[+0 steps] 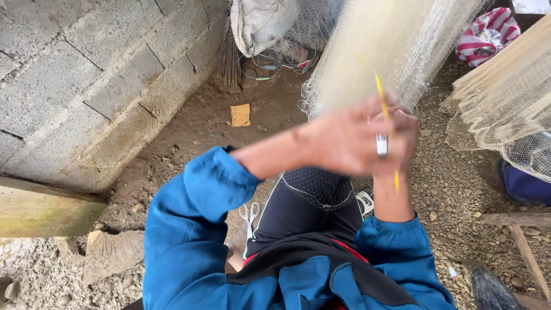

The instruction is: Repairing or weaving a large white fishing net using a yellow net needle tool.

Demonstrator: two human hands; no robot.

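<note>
A pale cream fishing net [379,46] hangs down in front of me, its lower edge at my hands. My left hand [338,140] is raised and blurred, fingers closed against the net's lower edge. My right hand [399,135], with a silver ring on one finger, grips a thin yellow netting needle [385,112] that points up into the mesh. Both hands meet just above my knees. My sleeves are blue. A darker piece of mesh [318,186] lies over my lap.
Grey block wall [86,74] at left. Scissors [249,213] lie on the ground by my left leg. More net [505,97] hangs at right, above a dark blue shoe [522,183]. A red-striped bag [488,34] and a white sack [261,23] sit at the back. Gravel ground, wooden slats at lower right.
</note>
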